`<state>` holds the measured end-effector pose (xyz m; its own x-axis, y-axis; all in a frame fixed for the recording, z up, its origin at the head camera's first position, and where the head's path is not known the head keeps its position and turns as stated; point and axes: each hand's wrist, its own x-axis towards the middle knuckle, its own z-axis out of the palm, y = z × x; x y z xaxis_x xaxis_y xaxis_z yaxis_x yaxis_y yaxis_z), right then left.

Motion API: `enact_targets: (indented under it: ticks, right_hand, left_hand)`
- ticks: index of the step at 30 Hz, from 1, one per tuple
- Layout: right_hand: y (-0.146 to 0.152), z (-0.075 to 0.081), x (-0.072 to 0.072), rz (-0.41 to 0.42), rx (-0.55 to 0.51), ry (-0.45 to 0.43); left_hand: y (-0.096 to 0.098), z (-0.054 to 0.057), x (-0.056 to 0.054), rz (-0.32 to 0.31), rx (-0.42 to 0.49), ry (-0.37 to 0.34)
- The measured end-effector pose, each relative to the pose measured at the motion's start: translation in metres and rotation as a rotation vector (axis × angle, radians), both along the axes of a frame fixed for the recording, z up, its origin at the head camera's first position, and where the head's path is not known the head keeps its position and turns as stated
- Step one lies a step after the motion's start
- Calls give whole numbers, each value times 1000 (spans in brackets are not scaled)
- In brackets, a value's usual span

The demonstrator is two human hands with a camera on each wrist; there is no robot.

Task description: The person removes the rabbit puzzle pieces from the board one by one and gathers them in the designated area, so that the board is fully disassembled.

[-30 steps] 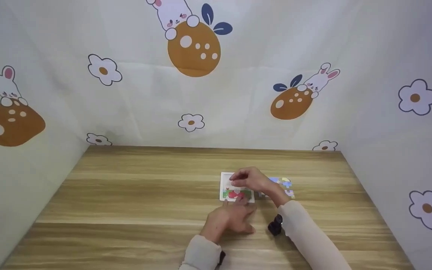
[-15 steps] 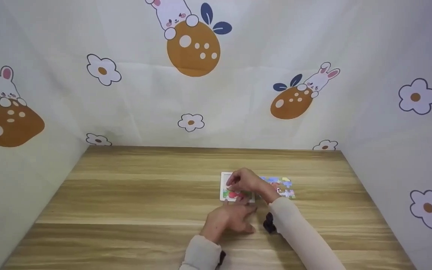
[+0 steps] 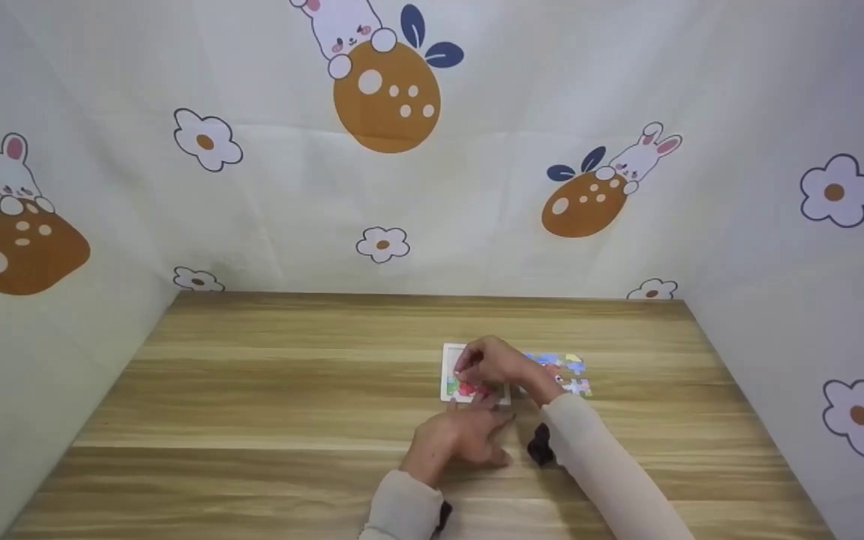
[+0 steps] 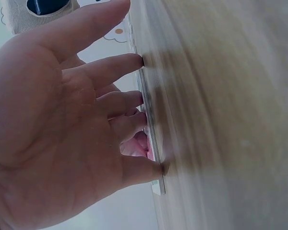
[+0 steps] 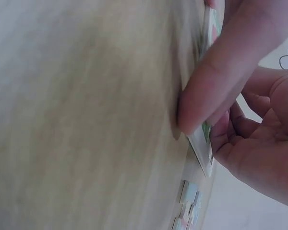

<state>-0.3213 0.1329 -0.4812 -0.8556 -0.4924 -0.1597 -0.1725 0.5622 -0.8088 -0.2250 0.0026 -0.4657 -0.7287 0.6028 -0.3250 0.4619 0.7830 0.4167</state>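
My right hand hovers over a small white jigsaw tray, fingertips pinching a small puzzle piece near the tray's left side. The piece is mostly hidden by the fingers. Along the tray's near edge lie the spread fingers of my left hand, touching its rim. In the left wrist view, those straight fingers reach the tray's thin edge. Green and red printed pieces fill the tray's near row. The right wrist view shows curled right fingers behind a left finger.
Several loose puzzle pieces lie just right of the tray, partly behind the right forearm. The wood-grain table meets printed cloth walls at the back and both sides.
My right hand has shifted slightly left and toward the near side over the tray, then stayed almost in place. The left hand has kept its position at the near rim.
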Motion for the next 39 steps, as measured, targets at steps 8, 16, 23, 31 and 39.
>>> enact_targets:
  ticks: [8, 16, 23, 31, 39]
  right_hand:
    - [1, 6, 1, 22, -70, -29]
    - [17, 24, 5, -34, -135, 33]
    - [58, 35, 8, -122, -120, 72]
    - [103, 41, 17, -184, -63, 110]
    - [115, 22, 30, -115, -94, 50]
  left_hand:
    - [0, 0, 0, 5, -10, -32]
    - [0, -1, -2, -4, -11, -4]
    - [2, -2, 0, 20, -13, -11]
    - [4, -1, 1, 35, -22, -28]
    - [3, 1, 1, 20, -43, 1]
